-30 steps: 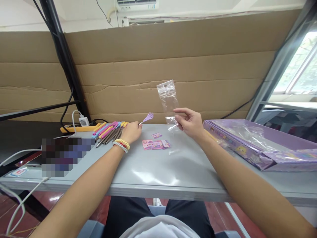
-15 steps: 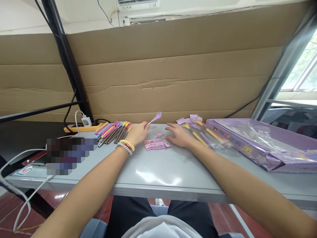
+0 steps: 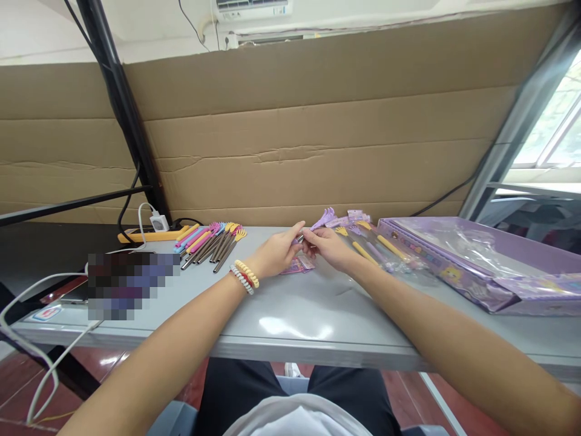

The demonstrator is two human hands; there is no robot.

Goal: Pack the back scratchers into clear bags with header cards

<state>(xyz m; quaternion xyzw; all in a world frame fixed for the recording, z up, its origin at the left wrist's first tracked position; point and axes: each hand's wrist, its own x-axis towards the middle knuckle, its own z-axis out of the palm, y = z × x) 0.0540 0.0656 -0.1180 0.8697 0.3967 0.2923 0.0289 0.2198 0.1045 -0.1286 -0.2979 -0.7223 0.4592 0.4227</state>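
Note:
A back scratcher (image 3: 324,218) with a purple claw-shaped head and a thin metal rod is between my two hands above the table. My left hand (image 3: 276,251), with beaded bracelets on the wrist, is closed around its lower part. The fingers of my right hand (image 3: 330,247) pinch the rod just below the claw, which points up and to the right. Pink printed cards (image 3: 299,264) lie under my hands, partly covered by them. To the left sits a pile of back scratchers (image 3: 216,243) with yellow, pink and blue parts.
Right of my hands lie several back scratchers in clear bags (image 3: 370,249), with more pink cards (image 3: 357,215) behind. A purple box (image 3: 458,266) holding clear plastic stands at the right. Pixelated devices and white cables (image 3: 54,278) occupy the left end. Cardboard (image 3: 308,163) walls the back.
My left hand has moved right with the purple back scratcher, uncovering a yellow-headed one on the pile. My right hand, earlier resting by the cards, now grips the rod too.

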